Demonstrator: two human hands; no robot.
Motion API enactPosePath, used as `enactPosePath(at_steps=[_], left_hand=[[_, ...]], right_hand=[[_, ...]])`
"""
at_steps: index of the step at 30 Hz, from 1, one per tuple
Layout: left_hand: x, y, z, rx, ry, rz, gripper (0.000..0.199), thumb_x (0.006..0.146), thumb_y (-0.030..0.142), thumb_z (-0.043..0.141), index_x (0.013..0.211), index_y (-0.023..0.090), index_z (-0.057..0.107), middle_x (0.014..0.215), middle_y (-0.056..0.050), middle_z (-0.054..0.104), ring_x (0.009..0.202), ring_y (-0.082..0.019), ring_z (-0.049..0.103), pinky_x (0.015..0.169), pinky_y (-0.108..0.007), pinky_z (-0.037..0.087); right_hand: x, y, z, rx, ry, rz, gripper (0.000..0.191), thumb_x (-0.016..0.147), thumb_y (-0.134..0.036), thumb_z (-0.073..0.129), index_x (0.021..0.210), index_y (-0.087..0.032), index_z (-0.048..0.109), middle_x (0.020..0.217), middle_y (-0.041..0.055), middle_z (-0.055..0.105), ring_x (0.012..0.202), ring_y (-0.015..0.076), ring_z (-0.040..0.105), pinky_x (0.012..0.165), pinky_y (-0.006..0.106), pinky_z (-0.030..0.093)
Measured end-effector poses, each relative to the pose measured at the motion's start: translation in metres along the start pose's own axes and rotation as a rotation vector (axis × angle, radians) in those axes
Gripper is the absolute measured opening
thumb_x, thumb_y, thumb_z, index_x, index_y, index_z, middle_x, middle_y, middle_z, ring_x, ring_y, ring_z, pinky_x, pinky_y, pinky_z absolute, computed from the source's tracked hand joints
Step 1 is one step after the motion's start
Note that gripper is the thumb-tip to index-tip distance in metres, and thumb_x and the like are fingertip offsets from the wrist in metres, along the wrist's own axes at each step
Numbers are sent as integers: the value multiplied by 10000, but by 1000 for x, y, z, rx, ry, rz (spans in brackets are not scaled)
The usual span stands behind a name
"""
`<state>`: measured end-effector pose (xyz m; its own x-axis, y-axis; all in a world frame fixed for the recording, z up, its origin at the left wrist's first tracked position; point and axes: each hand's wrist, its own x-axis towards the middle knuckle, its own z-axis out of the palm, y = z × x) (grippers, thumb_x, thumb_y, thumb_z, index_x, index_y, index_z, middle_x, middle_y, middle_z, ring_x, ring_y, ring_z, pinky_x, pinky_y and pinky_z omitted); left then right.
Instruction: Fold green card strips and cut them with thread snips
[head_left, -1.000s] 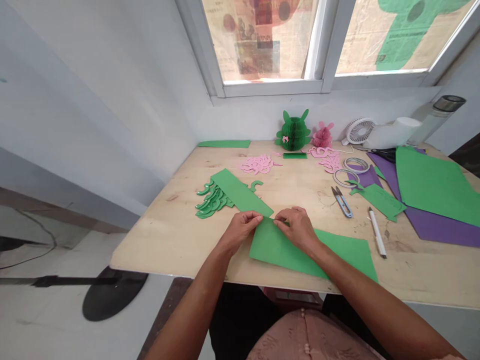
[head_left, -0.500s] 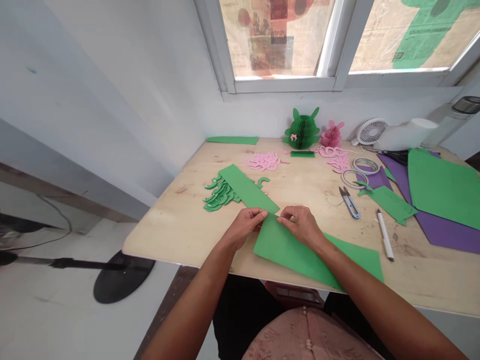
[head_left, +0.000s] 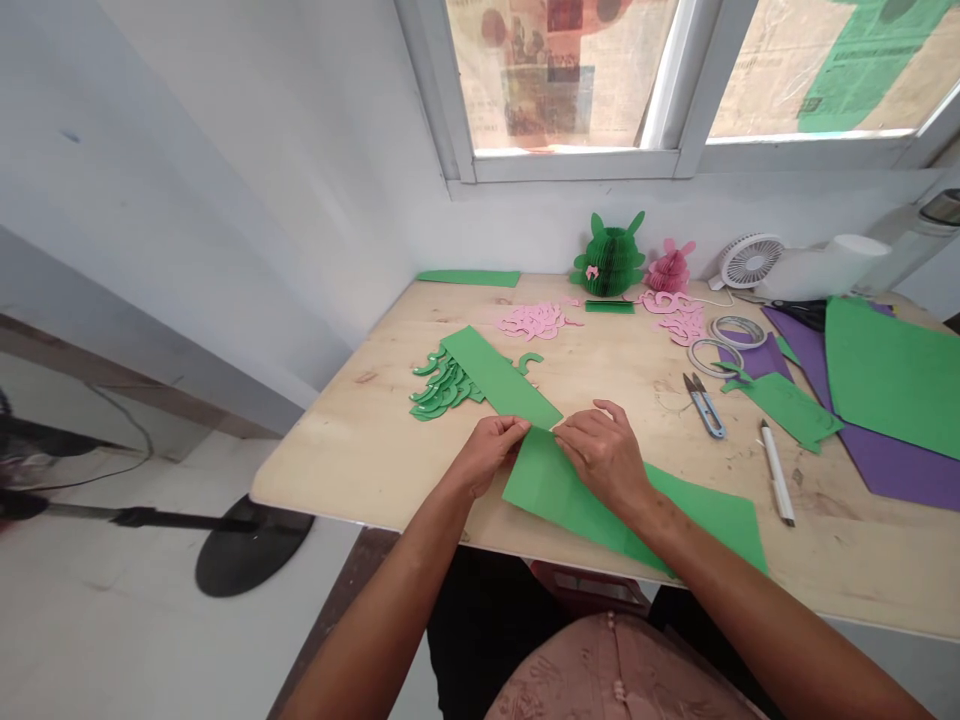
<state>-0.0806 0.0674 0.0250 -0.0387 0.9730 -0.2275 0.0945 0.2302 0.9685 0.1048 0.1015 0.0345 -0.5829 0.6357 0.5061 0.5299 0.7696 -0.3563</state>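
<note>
A sheet of green paper [head_left: 559, 490] lies at the table's front edge, its right part under my right forearm. My left hand [head_left: 491, 450] pinches the sheet's upper left corner between thumb and fingers. Close beside it, my right hand [head_left: 604, 450] has its fingers bent together at the sheet's top edge; whether they grip the paper is hidden. Just beyond both hands lies a green paper strip [head_left: 499, 375], slanting over a pile of curved green cutouts [head_left: 444, 388]. One curved green piece [head_left: 529, 362] sits to the right of the strip.
Blue thread snips [head_left: 705, 408], a white pen [head_left: 777, 475] and tape rolls [head_left: 716, 357] lie to the right. Green and purple sheets [head_left: 892, 475] cover the right end. Pink cutouts [head_left: 536, 320], a green paper figure [head_left: 610, 262], a pink one [head_left: 670, 268] and a small fan [head_left: 752, 262] stand farther back.
My right hand has turned so its back shows more, its fingers drawn together at the sheet's edge. My left hand keeps its pinch. The view has shifted slightly.
</note>
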Motion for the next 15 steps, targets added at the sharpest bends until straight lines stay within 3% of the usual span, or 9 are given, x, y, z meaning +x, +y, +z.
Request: enactPosePath(at_steps=[4,6,8,12,15], left_hand=[[1,-6,-4,176,138,115,312,790,468,565,792,174,668,704,-34,646,657,-185,602,610,-296,470],[-4,-7,-10,252,205,179,225,793,367,579,884,197,696,898,-58,694,864,-221,630,793,-341,487],[-13,-7,-18,347,213,280,212,815,284,559,957,217,701,1084,-69,684,1087,-237,579,986,-380,413],[-38,-14,-34,771,-23,675,326,896,147,402,1054,218,677,1246,-69,640,1318,-221,432,1113,-437,298],[-57,-20,-41,993,-189,801,397,900,90,351,1176,207,613,1320,-68,595,1362,-216,385,1127,-455,286]], right_hand=[[-6,-17,-7,-33,22,-153,255,955,-150,453,872,-217,685,890,29,724,923,160,629,1014,395,343],[-12,-24,-10,-67,22,-252,268,957,-118,429,885,-211,671,888,31,716,942,158,619,1024,402,347],[-19,-30,-11,-86,0,-323,282,957,-98,406,895,-204,660,894,40,708,950,161,612,1028,410,354],[-29,-33,-13,-83,-44,-393,266,945,-80,416,901,-192,654,911,51,708,967,174,610,1032,421,360],[-27,-28,-14,-102,-41,-374,262,944,-82,423,918,-195,657,920,49,711,976,173,613,1023,424,367]])
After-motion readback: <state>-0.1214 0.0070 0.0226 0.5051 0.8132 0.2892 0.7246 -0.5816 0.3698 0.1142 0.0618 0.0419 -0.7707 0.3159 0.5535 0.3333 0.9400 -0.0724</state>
